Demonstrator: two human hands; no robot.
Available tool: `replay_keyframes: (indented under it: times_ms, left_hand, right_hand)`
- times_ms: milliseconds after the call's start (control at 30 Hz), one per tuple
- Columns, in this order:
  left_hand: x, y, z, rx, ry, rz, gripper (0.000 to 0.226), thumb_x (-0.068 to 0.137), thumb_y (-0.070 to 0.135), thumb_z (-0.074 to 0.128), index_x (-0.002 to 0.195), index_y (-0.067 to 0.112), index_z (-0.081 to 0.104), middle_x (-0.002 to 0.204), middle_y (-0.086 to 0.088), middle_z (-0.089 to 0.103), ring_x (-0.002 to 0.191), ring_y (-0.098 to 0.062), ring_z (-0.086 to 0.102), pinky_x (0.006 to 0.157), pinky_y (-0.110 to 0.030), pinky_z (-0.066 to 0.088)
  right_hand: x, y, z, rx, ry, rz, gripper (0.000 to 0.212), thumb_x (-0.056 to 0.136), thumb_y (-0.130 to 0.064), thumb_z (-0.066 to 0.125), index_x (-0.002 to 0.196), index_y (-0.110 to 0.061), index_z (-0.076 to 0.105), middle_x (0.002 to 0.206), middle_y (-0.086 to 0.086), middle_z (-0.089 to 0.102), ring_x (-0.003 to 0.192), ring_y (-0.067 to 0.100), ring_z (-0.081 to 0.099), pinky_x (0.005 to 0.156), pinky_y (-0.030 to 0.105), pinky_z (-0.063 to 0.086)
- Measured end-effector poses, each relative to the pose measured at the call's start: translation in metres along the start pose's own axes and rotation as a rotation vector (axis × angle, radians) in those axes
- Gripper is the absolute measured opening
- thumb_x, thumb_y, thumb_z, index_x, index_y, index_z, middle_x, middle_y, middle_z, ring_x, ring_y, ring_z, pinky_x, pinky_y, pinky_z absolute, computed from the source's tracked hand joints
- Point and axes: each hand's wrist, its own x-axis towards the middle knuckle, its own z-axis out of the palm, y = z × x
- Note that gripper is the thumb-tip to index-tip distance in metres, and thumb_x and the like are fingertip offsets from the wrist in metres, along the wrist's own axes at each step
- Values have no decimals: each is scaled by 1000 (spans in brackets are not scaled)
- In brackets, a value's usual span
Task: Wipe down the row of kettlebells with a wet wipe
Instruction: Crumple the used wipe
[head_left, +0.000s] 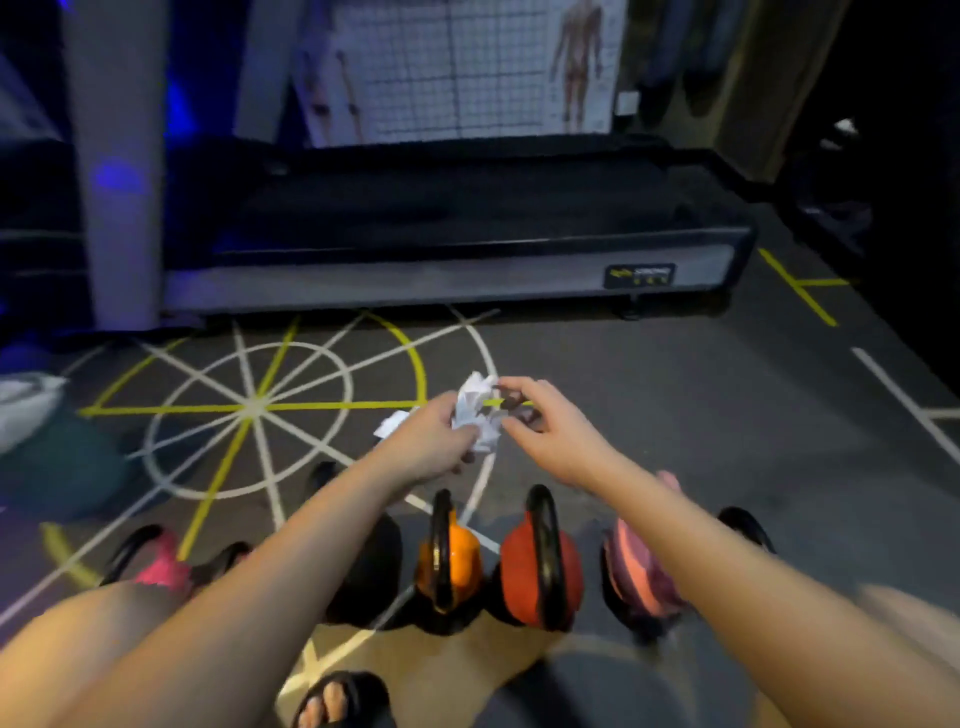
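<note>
A row of kettlebells stands on the floor below my arms: a pink one (161, 564) at the left, a black one (371, 571) partly behind my left forearm, an orange one (452, 564), a red one (540, 571) and a pink-striped one (631, 571) under my right forearm. Above them both hands hold a crumpled white wet wipe (475, 410). My left hand (431, 441) grips its lower part. My right hand (545, 421) pinches its upper right edge with thumb and fingertips.
A treadmill deck (457, 270) lies across the floor beyond the hands. The dark floor bears white and yellow lines (254, 405). A white bag (26, 405) sits at the far left. My sandalled foot (337, 701) shows at the bottom.
</note>
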Motion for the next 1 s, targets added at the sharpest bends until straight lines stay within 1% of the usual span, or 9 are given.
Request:
replay_keyframes:
  times_ms: [167,300,367,433,600,700,767,833,1000]
  left_hand:
    - [-44,-48,-129,-311,318,-147,38,91,5,72,122,5,48,96,-11,72,63,-12,70,51,-22,53]
    - [-86,-104,-196,-498,468,-217,32,93,14,72,118,0,57,81,-8,76,65,-14,69,59,-28,54]
    - [-103,-131,-221,-518,535,-261,9,97,14,67,96,5,64,68,-2,73,58,-11,64,56,-25,53]
    - [-116,-148,-243,-501,641,-288,19,98,16,65,81,13,59,66,-3,67,55,-11,61,55,-26,52]
    - [-123,-198,-307,-487,757,-365,37,92,30,70,59,14,64,66,-12,67,67,-26,61,66,-40,49]
    - [-122,-237,-341,-384,884,-494,34,84,50,64,90,17,67,91,-5,69,91,-26,66,83,-41,55]
    - [-120,-252,-360,-333,1057,-570,31,94,37,59,118,17,59,115,-6,65,114,-29,60,96,-39,47]
    - [-113,-263,-377,-421,1191,-522,26,98,20,54,123,16,53,121,-10,64,115,-31,58,96,-40,46]
    - [-109,-295,-388,-529,1306,-573,28,97,11,50,123,20,54,116,-7,62,105,-28,59,82,-34,45]
  right_hand:
    - [44,-107,86,-16,-201,-250,50,92,-19,67,139,-32,53,112,-2,55,86,7,58,77,9,42]
    - [83,-168,163,6,-307,-321,42,90,-23,72,130,-32,63,109,-2,61,86,8,57,78,18,44]
    - [96,-191,207,19,-392,-299,36,89,-23,72,124,-32,67,107,-2,68,85,12,62,77,27,51]
    - [108,-210,251,59,-424,-263,31,89,-21,73,118,-30,70,92,-4,71,74,13,63,71,37,54]
    - [142,-259,332,167,-432,-172,6,91,-15,72,96,-19,72,77,-4,69,64,8,63,61,21,52]
    - [167,-268,387,130,-478,-22,7,89,-11,71,84,-15,70,69,3,68,54,14,62,51,30,53]
    - [183,-271,424,76,-509,100,3,86,-5,70,88,-3,71,65,10,66,44,12,58,44,26,48]
    - [201,-284,458,34,-511,168,10,83,-3,71,91,3,72,63,11,66,40,10,59,43,21,48]
    - [271,-338,541,130,-424,106,16,75,-9,79,83,-18,68,83,11,72,70,24,70,76,49,61]
